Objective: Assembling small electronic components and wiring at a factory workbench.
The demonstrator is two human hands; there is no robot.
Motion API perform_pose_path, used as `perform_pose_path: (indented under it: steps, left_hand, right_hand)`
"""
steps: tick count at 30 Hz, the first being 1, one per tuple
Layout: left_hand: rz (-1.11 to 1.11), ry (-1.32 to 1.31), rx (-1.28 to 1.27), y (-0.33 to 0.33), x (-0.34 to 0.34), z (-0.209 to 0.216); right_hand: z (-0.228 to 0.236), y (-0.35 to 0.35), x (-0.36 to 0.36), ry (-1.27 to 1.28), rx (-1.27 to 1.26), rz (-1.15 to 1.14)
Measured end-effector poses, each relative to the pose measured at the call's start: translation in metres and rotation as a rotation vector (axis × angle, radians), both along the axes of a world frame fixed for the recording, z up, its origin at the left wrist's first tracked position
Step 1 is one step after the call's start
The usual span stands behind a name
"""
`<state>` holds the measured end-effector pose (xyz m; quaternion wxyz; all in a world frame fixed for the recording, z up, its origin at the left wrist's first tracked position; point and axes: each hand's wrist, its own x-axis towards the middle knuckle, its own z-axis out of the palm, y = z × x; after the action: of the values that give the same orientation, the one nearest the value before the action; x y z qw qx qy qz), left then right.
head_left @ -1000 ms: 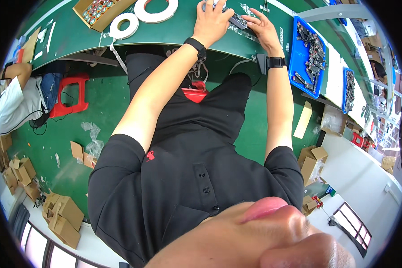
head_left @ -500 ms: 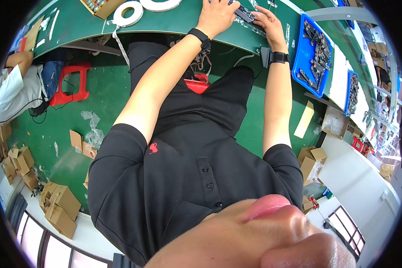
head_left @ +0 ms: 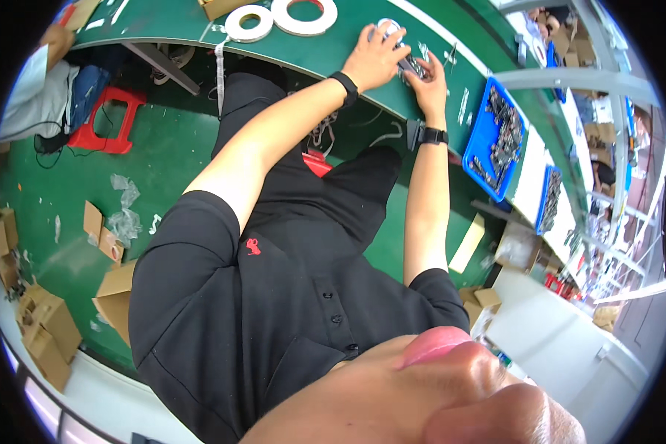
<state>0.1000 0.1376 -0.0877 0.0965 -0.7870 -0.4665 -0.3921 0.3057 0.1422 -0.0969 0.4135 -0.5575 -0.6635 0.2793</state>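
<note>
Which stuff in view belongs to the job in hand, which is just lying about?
Likely in use: dark part at left hand and right hand; dark pieces in blue tray; perhaps white tape rolls.

Apparently lying about: cardboard boxes, clear plastic, pale strip, all on the floor.

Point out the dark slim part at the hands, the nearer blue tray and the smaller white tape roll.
Dark slim part [head_left: 416, 69]: head view, on its exposed section.
Nearer blue tray [head_left: 482, 133]: head view, on its bare bottom.
Smaller white tape roll [head_left: 231, 26]: head view, ring's left side.
</note>
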Motion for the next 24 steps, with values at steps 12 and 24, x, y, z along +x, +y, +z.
perform_pose_path:
  steps: [12, 24]
  left_hand:
    - [-0.056, -0.064, -0.037, 0.013, 0.002, -0.004]
    - [-0.137, 0.373, -0.711, 0.117, -0.050, 0.044]
  right_hand:
    - [0.031, 0.023, -0.026, -0.804, 0.097, 0.158]
    - [0.037, 0.204, 0.160, -1.149, 0.443, 0.070]
